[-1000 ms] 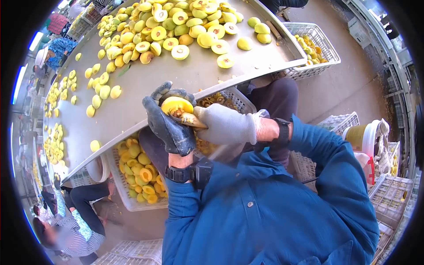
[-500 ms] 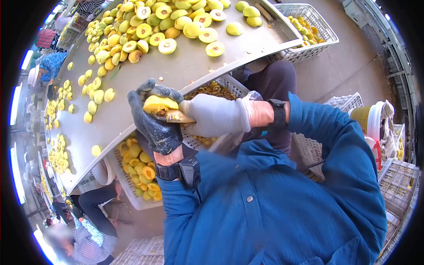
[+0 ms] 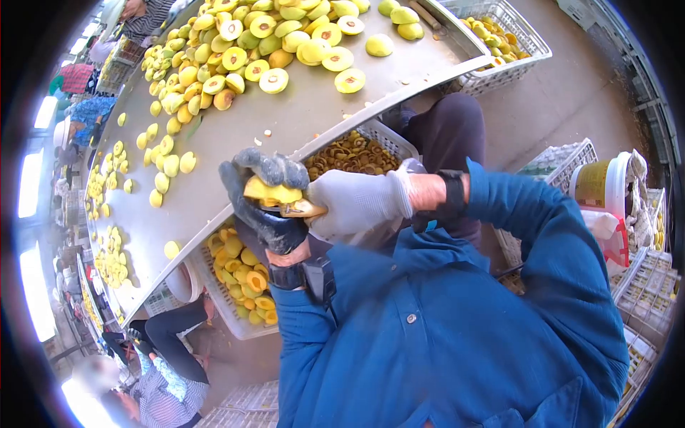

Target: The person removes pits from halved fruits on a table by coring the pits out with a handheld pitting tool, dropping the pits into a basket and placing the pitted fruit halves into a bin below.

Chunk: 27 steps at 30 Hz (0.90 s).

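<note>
My left hand (image 3: 265, 207), in a dark, stained glove, is closed around a yellow peach half (image 3: 271, 191). My right hand (image 3: 353, 203), in a light grey glove, grips the wooden handle of a pitting knife (image 3: 303, 209). The tool's metal end meets the lower side of the peach, where my left fingers and the flesh partly hide it. Both hands are close together, just off the edge of the metal table (image 3: 235, 139). Below them a crate of pits and scraps (image 3: 353, 153) shows past my right glove.
A heap of halved peaches (image 3: 242, 50) covers the table's far part. A crate of peach halves (image 3: 242, 274) stands under the table edge at left, another crate (image 3: 499, 43) at upper right. A bucket (image 3: 603, 182) stands at right. A seated person (image 3: 168, 385) is at lower left.
The view has shifted, so the scene sits slightly further right. The peach half has tilted in my left hand, its cut face less visible. Both hands keep their hold.
</note>
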Each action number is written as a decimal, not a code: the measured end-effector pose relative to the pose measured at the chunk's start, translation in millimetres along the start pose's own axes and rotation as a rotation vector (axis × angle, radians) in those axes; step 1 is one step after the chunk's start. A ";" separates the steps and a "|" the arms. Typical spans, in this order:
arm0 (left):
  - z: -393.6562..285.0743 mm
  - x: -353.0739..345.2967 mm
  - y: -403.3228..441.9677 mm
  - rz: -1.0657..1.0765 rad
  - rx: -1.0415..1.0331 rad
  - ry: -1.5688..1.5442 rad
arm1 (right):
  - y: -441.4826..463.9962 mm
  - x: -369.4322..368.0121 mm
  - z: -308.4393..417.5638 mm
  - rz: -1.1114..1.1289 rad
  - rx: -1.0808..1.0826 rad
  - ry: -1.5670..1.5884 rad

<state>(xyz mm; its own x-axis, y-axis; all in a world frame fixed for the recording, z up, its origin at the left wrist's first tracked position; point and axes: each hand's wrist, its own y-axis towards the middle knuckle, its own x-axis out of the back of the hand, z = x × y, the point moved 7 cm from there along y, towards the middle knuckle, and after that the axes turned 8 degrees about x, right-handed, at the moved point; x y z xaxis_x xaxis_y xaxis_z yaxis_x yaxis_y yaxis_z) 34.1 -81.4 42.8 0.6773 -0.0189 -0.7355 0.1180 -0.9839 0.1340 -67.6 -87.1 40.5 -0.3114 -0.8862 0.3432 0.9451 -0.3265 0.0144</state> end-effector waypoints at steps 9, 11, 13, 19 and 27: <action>40.2 69.3 -3.1 -0.222 0.152 -0.409 | 5.2 -9.7 -42.9 -0.158 0.248 -0.498; 44.9 79.5 -9.0 -0.181 0.185 -0.562 | 6.3 -14.0 -57.5 -0.188 0.382 -0.491; 42.9 93.3 -15.5 -0.230 0.127 -0.679 | 8.3 -18.5 -75.6 -0.266 0.469 -0.476; 7.9 149.5 -58.4 -0.491 -0.166 -0.331 | 18.9 -90.5 -218.0 0.481 -0.098 -0.784; -45.9 176.0 -161.3 -0.580 -0.279 -0.258 | 12.7 -82.9 -221.2 0.458 -0.302 -0.644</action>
<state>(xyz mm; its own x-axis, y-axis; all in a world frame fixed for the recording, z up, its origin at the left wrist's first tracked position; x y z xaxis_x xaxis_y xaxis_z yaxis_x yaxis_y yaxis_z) 167.6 82.2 -77.8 0.2579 0.4203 -0.8699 0.6141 -0.7665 -0.1883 -51.7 -90.5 -195.5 0.3004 -0.6219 0.7232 0.8682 -0.1356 -0.4772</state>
